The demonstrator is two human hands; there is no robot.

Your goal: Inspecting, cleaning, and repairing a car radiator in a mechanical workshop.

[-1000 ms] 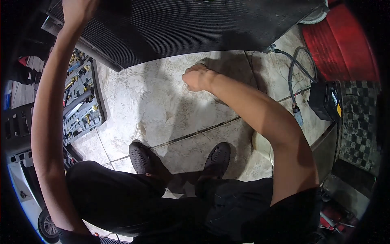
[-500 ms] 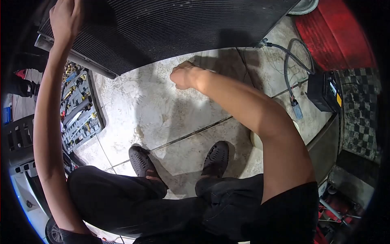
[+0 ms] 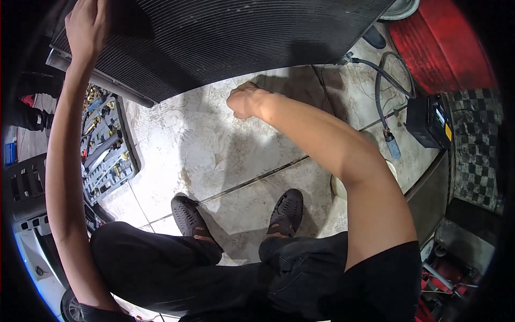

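My left hand (image 3: 86, 29) is closed over the upper-left edge of a large dark finned panel, like a radiator (image 3: 236, 40); its fingertips run out of view. My right hand (image 3: 244, 102) is closed just below the panel's lower edge, over pale tiles (image 3: 209, 150); whatever it may hold is hidden. An open grey tool case (image 3: 107, 150) with assorted fittings lies left of the panel. A black hose (image 3: 396, 83) runs from a fitting (image 3: 346, 58) at the panel's lower right to a translucent-ended part (image 3: 392, 146) on the floor.
A red drum (image 3: 440, 43), metal basin (image 3: 402, 12) and black battery (image 3: 426, 123) stand at right, beside a checkered surface (image 3: 475, 150). A dark shoe-like object (image 3: 374, 36) shows behind the panel. A pale round container is partly behind my right arm. White bodywork (image 3: 29, 257) lies lower left.
Since a second ago, the panel and both hands have shifted left in view, my left hand also slightly lower. The dark shoe-like object has appeared behind the panel's right edge.
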